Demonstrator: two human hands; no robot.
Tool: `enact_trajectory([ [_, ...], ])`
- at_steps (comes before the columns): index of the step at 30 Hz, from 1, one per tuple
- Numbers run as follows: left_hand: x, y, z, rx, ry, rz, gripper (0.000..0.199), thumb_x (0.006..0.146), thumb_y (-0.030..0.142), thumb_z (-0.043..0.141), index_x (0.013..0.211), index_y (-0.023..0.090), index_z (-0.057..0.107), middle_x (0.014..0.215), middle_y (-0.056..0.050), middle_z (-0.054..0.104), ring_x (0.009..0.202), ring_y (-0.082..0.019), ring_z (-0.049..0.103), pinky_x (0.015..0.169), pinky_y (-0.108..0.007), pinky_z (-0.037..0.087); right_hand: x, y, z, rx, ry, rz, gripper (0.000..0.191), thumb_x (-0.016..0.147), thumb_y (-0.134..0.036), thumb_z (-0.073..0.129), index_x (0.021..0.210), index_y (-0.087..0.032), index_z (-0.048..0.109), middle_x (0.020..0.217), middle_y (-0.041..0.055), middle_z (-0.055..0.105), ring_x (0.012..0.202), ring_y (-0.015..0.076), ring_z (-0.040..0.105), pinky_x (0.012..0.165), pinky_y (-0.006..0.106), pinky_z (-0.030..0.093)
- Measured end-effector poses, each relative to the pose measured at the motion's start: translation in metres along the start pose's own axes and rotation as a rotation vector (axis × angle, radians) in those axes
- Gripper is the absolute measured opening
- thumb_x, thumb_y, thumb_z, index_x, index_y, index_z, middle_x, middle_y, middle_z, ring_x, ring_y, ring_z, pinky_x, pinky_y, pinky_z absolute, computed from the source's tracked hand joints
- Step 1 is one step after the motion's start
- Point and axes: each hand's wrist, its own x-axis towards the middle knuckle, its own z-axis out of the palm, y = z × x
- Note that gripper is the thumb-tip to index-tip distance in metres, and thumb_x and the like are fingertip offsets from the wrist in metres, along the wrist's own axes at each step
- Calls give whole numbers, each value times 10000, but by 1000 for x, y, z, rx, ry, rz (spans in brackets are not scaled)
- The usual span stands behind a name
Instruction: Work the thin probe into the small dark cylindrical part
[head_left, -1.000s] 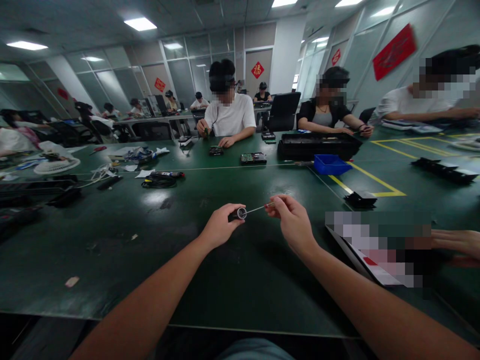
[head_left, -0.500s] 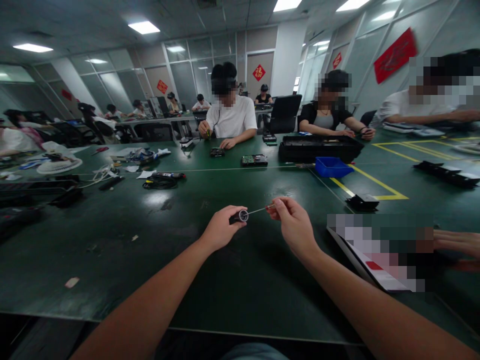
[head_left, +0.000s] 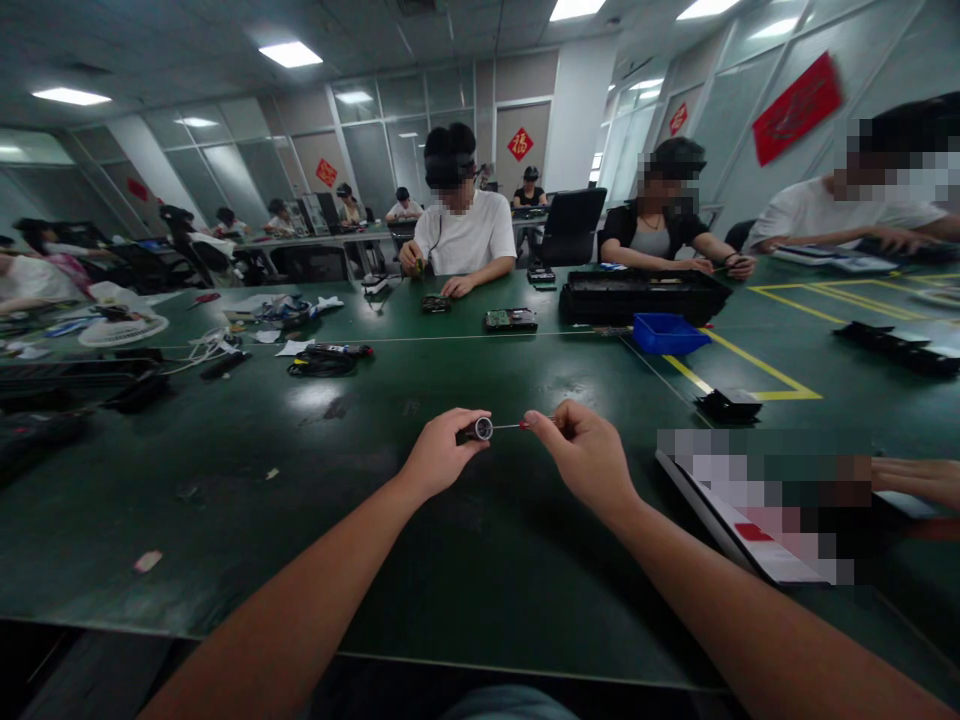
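Above the middle of the table, my left hand (head_left: pixel 444 452) is closed around a short black cylinder (head_left: pixel 481 429). A silver ring rims its round, hollow end, which faces me and to the right. My right hand (head_left: pixel 592 450) grips a screwdriver (head_left: pixel 510 427) with a thin metal shaft and a bit of red at the handle. The shaft points left, its tip at the ringed end of the cylinder; whether it is inside or only touching I cannot tell. My fingers hide most of the screwdriver's handle and the cylinder's body.
A blue bin (head_left: pixel 667 334), a black tray (head_left: pixel 645 297) and a circuit board unit (head_left: pixel 511 319) stand farther back. Coiled black cable (head_left: pixel 324 362) lies to the left. At right is a white panel (head_left: pixel 739 510) beside a co-worker's hand (head_left: pixel 915 480). Co-workers sit opposite.
My right hand has come closer to the left one, its thumb now stretched along the screwdriver. The shaft lies more level, with less of it showing. My left hand stays nearly in place.
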Motion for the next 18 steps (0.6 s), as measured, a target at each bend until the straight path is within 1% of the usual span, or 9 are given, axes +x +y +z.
enact_trajectory([
  [2,0,-1,0,7,-7,-3,380,819,133,729,1187,220,692,1203,-51,687,1127,-217,620,1040,-381,452,0,0,0,28,-22,-2,352,852,-500,634,646,-234,531,558,-30,532,523,144,479,518,288,338],
  [5,0,-1,0,16,-14,-2,377,822,141,729,1188,223,693,1204,-53,686,1127,-219,619,1037,-383,453,0,2,1,87,-67,3,221,857,-429,635,769,-229,602,673,-2,628,606,173,562,571,300,405],
  [8,-1,-1,0,17,-12,6,380,824,145,728,1193,226,690,1206,-49,684,1126,-216,618,1034,-379,454,-1,2,1,133,-124,2,139,878,-366,599,861,-232,633,775,12,670,668,184,602,606,308,437],
  [10,-1,-1,0,16,-12,6,387,822,142,729,1197,228,687,1206,-47,684,1125,-216,619,1030,-378,458,-2,2,1,175,-177,2,183,922,-379,535,899,-236,647,773,8,665,685,184,615,616,307,447],
  [12,0,-2,1,16,-13,0,390,821,136,728,1198,227,686,1206,-51,684,1121,-218,621,1034,-385,459,-2,2,1,192,-213,23,304,973,-439,444,911,-234,658,673,-4,626,641,182,611,602,307,445],
  [14,0,-4,1,18,-12,-5,390,822,135,726,1199,227,685,1211,-55,682,1125,-219,620,1043,-395,456,-1,3,2,160,-215,61,387,988,-492,395,916,-228,668,594,-15,583,576,179,592,568,308,429],
  [15,0,-4,1,18,-12,-7,392,824,137,726,1202,229,683,1213,-55,680,1127,-220,619,1044,-397,455,0,3,3,142,-209,80,383,983,-501,407,942,-227,671,596,-15,585,559,178,587,552,307,421],
  [18,0,-3,-1,21,-18,-10,401,821,142,731,1208,234,681,1210,-50,680,1126,-218,616,1036,-389,457,1,5,4,141,-194,105,314,941,-467,511,1113,-232,630,706,-7,641,591,183,603,557,311,431],
])
